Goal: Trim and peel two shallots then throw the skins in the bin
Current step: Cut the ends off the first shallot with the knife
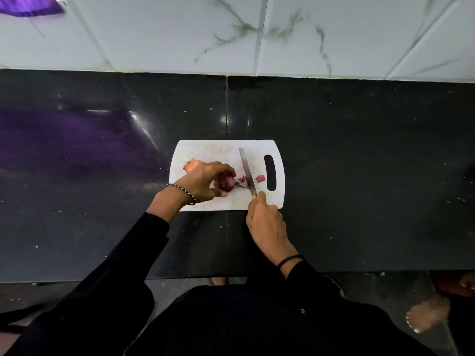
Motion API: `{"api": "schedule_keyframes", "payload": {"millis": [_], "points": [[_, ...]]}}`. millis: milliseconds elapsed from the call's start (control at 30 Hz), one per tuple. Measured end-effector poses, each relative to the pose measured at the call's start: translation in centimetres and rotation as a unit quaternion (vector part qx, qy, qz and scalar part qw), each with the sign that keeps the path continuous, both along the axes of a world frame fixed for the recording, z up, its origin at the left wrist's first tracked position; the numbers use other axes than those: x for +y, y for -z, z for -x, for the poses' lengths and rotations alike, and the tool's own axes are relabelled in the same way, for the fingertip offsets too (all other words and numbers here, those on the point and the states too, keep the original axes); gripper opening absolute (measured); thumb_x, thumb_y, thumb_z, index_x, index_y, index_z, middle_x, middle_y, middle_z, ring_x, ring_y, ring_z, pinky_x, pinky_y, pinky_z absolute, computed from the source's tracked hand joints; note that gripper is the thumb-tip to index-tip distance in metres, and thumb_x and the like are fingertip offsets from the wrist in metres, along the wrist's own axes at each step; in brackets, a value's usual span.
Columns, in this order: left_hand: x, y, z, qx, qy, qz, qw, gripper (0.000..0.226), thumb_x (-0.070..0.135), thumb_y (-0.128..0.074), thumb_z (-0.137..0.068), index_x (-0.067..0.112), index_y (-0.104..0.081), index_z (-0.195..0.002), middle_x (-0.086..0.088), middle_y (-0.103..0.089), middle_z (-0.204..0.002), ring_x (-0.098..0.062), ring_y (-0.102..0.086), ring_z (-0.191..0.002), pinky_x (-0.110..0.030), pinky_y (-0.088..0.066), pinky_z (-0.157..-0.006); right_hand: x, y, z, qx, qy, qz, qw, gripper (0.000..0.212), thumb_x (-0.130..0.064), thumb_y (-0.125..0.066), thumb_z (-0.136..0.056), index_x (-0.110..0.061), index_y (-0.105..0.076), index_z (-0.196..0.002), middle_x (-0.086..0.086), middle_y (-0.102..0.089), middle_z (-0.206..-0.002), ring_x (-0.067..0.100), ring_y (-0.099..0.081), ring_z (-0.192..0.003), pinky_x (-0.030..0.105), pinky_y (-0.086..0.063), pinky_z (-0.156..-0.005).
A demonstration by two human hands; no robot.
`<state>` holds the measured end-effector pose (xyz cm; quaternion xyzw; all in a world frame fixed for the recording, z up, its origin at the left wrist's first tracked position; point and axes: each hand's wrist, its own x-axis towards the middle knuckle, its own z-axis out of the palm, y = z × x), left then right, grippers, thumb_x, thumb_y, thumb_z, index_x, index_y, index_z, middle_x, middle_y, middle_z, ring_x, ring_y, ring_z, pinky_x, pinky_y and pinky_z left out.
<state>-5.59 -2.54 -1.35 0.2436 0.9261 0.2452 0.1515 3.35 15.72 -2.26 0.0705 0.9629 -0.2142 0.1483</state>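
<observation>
The left hand (205, 182) curls round a shallot (226, 183), pinning it on the white cutting board (205, 150). Just right of that grip, the right hand (266, 222) clasps a knife (247, 170) by its handle, the blade against loose skin scraps (243, 180) at the shallot's end. Another papery piece (190, 164) pokes out behind the left hand's knuckles.

light: dim, even | glare: dark countertop (359, 176) | edges: blurred, wide-angle bowed
</observation>
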Motion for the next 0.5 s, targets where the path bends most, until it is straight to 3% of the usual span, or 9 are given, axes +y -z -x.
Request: {"api": "schedule_keyframes", "payload": {"millis": [167,300,500], "points": [[1.7,0.1,-1.0,0.084,0.002,0.126,0.988,0.063,0.042,-0.079,-0.076,0.019,-0.054,-0.129,-0.006,-0.054,-0.126,-0.025,-0.05,-0.114,-0.045,-0.043,-0.094,0.0,-0.2,-0.1,-0.01,-0.001,0.0,1.0,0.025,-0.033,-0.026,-0.109,-0.013,-0.043,-0.113,0.003,-0.054,-0.084,0.017,-0.051,-0.067,0.026,-0.033,-0.051],[2.4,0.1,-1.4,0.114,-0.011,0.195,0.974,0.055,0.038,-0.071,-0.082,0.022,-0.05,-0.13,-0.004,-0.051,-0.122,-0.024,-0.048,-0.112,-0.041,-0.04,-0.095,0.0,-0.2,0.0,-0.014,0.0,0.002,1.0,0.023,-0.034,-0.027,-0.109,-0.016,-0.042,-0.109,0.003,-0.057,-0.086,0.017,-0.056,-0.071,0.026,-0.038,-0.053],[2.0,0.7,-1.9,0.094,-0.069,-0.017,0.993,0.052,0.016,-0.082,-0.071,0.013,-0.058,-0.117,-0.005,-0.062,-0.105,-0.026,-0.06,-0.091,-0.034,-0.047,-0.083,0.1,-0.1,-0.1,-0.014,0.001,0.011,1.0,0.022,-0.033,-0.03,-0.109,-0.015,-0.043,-0.109,0.004,-0.058,-0.084,0.02,-0.062,-0.073,0.027,-0.04,-0.052]]}}
